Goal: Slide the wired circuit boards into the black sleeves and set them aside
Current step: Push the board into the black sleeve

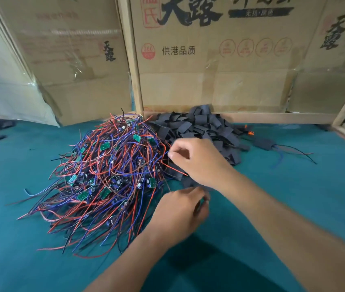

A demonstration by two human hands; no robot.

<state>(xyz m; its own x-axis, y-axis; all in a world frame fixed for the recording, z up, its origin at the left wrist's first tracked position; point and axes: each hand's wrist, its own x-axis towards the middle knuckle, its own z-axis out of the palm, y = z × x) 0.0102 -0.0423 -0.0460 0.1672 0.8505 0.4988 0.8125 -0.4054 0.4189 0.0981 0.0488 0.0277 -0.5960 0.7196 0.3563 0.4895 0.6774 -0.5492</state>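
Left hand (180, 213): nearest the camera, low centre, forearm entering from the bottom edge. Fingers curled inward, with the fingertips at the near edge of the sleeve pile. What they grip is blurred and cannot be told.
Right hand (199, 161): just beyond the left hand, forearm entering from the lower right. Thumb and forefinger pinched together at the left, on what looks like thin wire ends from the board pile; the rest of the fingers are curled. The hand hangs over the near-left part of the sleeve pile.
Work surface (20, 249): teal felt-like cloth, covering the whole bench.
Wired circuit boards (108, 178): a large tangled heap left of the hands. Small green boards show among red, blue and black leads. Loose lead ends fan out over the cloth toward the camera and to the left.
Black sleeves (201, 125): a heap of short flat black tube pieces, touching the right side of the board heap and reaching back to the wooden rail.
Finished unit (265, 143): one sleeve with leads trailing out of it, lying on the cloth to the right of the sleeve heap, apart from it.
Wooden rail (272, 118): runs along the far edge of the cloth.
Cardboard boxes (209, 60): stand behind the rail, printed with black and red characters.
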